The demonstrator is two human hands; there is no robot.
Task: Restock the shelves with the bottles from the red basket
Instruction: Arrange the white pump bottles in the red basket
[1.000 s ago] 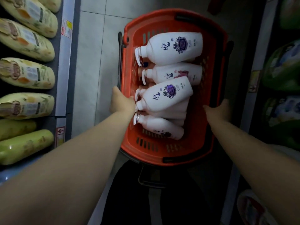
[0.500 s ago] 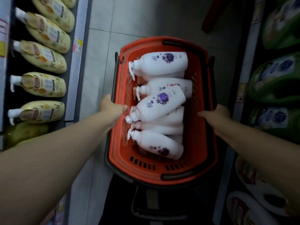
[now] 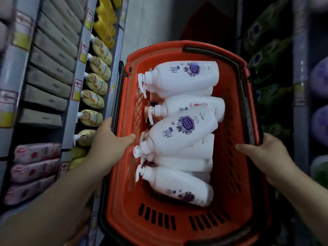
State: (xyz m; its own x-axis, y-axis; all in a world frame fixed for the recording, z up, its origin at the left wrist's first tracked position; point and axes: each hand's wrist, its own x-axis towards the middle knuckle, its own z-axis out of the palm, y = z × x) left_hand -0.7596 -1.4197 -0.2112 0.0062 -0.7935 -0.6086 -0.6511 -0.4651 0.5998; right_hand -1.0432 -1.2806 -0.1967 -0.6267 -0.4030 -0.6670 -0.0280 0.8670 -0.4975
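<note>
Both hands grip the red basket (image 3: 230, 174) by its long rims — the left hand (image 3: 108, 141) with thumb laid inside and fingers curled round the outer edge, the right hand (image 3: 268, 155) likewise. Between the thumbs white bottles (image 3: 181, 134) lie piled on their sides, caps toward the left fingers. Just beyond the left fingers, shelves (image 3: 71, 119) hold yellow bottles (image 3: 96, 82); past the right fingers, green packs (image 3: 266, 55). Pale floor tile (image 3: 147, 23) shows ahead of the basket.

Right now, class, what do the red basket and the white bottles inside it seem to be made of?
The red basket looks like moulded plastic, matte: slotted vents, one-piece walls. The white bottles seem plastic too, smooth and faintly glossy, with printed labels and moulded pump tops; blur leaves the finish uncertain.
</note>
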